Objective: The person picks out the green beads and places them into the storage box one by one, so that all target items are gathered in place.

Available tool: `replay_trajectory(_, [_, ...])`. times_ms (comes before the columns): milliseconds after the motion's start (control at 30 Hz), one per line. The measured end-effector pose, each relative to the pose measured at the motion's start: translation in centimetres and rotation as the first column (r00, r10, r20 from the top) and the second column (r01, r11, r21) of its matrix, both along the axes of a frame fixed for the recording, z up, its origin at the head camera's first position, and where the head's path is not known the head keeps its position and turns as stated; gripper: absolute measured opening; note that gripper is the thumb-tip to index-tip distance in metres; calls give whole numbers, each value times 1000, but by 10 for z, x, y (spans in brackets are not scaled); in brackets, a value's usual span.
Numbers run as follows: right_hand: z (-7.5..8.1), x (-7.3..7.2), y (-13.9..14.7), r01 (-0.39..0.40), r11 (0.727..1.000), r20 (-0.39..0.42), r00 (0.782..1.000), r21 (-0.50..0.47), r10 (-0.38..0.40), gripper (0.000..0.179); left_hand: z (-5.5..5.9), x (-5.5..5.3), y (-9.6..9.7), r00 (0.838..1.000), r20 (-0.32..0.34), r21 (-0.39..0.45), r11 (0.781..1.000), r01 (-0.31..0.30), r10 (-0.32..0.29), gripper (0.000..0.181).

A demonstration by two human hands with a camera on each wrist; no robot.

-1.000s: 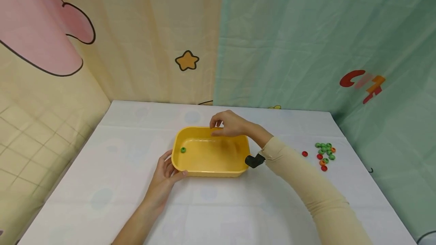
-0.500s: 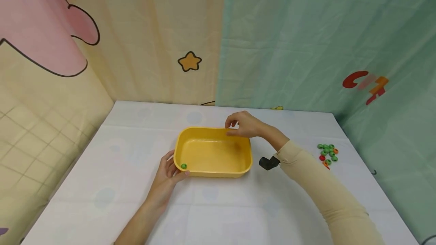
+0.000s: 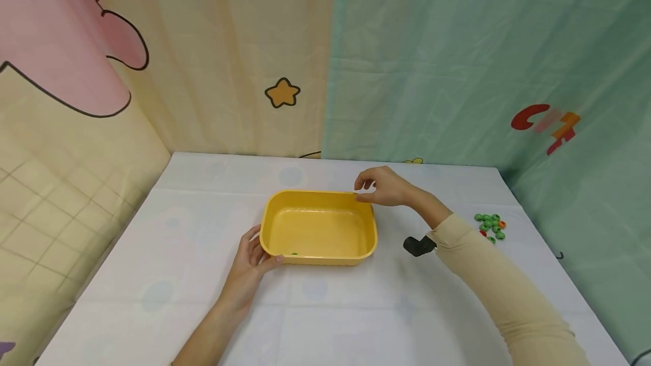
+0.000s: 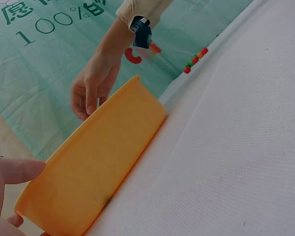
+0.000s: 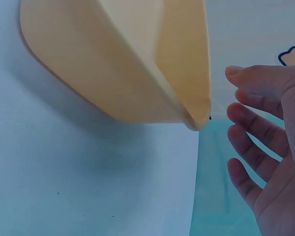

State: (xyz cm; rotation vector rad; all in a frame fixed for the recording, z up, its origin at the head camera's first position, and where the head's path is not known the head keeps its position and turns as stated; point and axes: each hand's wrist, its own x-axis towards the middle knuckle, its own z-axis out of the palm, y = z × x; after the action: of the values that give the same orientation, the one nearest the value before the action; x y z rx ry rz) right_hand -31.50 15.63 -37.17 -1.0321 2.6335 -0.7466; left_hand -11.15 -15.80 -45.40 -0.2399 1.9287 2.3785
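A yellow rectangular plastic tray (image 3: 325, 233) sits on the table. My left hand (image 3: 249, 256) grips its near left corner, and in the left wrist view the thumb (image 4: 24, 169) lies at the rim. One green bead (image 3: 294, 253) shows just a sliver behind the tray's front wall. My right hand (image 3: 385, 185) hovers at the far right corner of the tray, fingers loosely bent. In the right wrist view this hand (image 5: 273, 132) has nothing between thumb and fingers, and a gap separates it from the tray wall (image 5: 187, 78).
Several green, red and orange beads (image 3: 485, 224) lie in a group at the table's right side, partly hidden by the right sleeve (image 3: 488, 275). A black wrist device (image 3: 419, 245) sticks out from that sleeve. Printed curtains (image 3: 432, 61) hang behind the white table (image 3: 305, 321).
My right hand has moved right, from the tray's far side to its far right corner. The green bead has rolled toward the front wall. My left hand stays on the tray.
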Motion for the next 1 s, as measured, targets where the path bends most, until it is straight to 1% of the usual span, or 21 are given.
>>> replay_trajectory(233, [-1, 5, 23, 33, 999, -21, 999, -14, -34, 21, 0, 0, 2, 1000, 4, 1, 1000, 1, -1, 90])
replay_trajectory(433, [-2, 9, 45, 69, 997, -39, 997, -26, -70, 19, 0, 0, 3, 1000, 9, 1, 1000, 2, -2, 90])
replay_trajectory(600, [-6, 12, 63, 122, 992, -50, 991, -33, -123, 20, 2, 1, 3, 1000, 7, -7, 1000, 6, -6, 90])
replay_trajectory(833, [-8, 15, 89, 147, 988, -67, 987, -39, -149, 17, 2, 0, 2, 1000, 7, -14, 1000, 6, -6, 90])
replay_trajectory(1000, [-10, 19, 108, 191, 981, -66, 979, -43, -193, 17, 2, -1, 2, 1000, 8, -9, 1000, -2, 2, 90])
